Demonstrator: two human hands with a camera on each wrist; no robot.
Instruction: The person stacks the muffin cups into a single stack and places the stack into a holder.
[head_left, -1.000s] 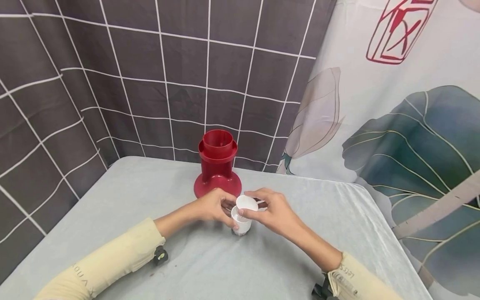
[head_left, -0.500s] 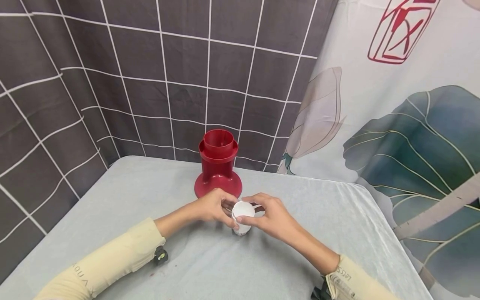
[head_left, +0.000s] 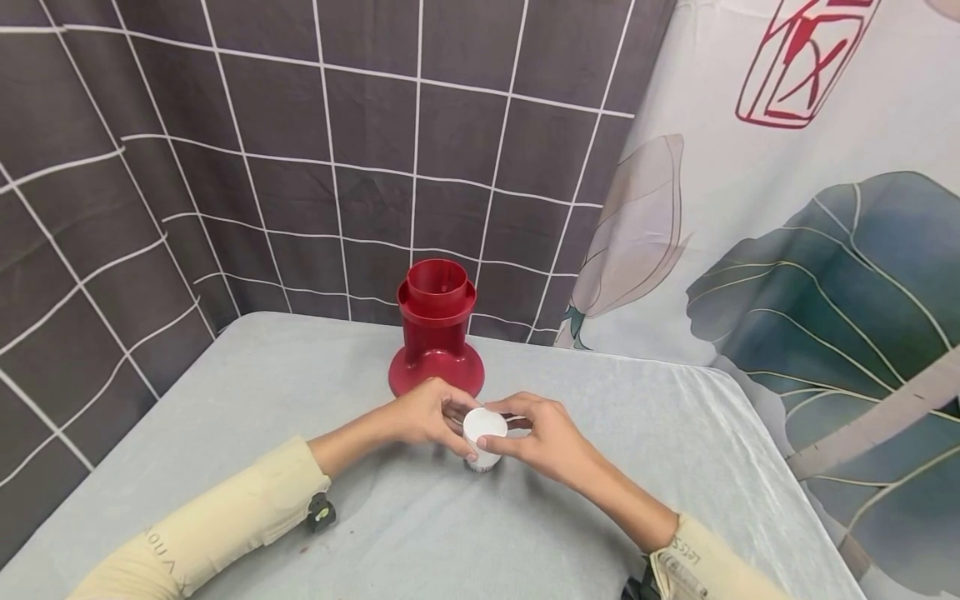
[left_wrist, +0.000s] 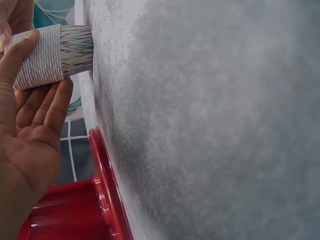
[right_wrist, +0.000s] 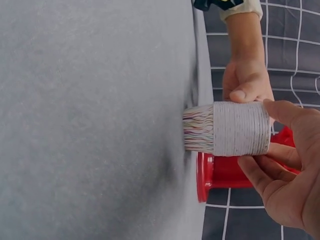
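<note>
A stack of small white paper cups (head_left: pixel 483 423) stands upright on the cloth-covered table. Closely packed rims make its upper part look ribbed, and the lowest cup below shows coloured wavy lines, as the right wrist view of the cup stack (right_wrist: pixel 242 129) reveals. My left hand (head_left: pixel 426 414) holds the stack from the left, thumb in front and fingers behind. From the right, my right hand (head_left: pixel 551 429) grips its upper end between thumb and fingers. Just behind the cups stands a red plastic stand (head_left: pixel 433 340) with a round flared base and a collared, open top.
The table (head_left: pixel 360 533) wears a pale grey cloth, its far edge lying behind the red stand. Dark curtain with white grid lines (head_left: pixel 300 167) hangs at the back and left. A leaf-printed white curtain (head_left: pixel 720 217) hangs on the right.
My right hand has lowered a tilted paper cup onto the top of the stack, moving slightly left and down. The left hand stays in place around the stack.
</note>
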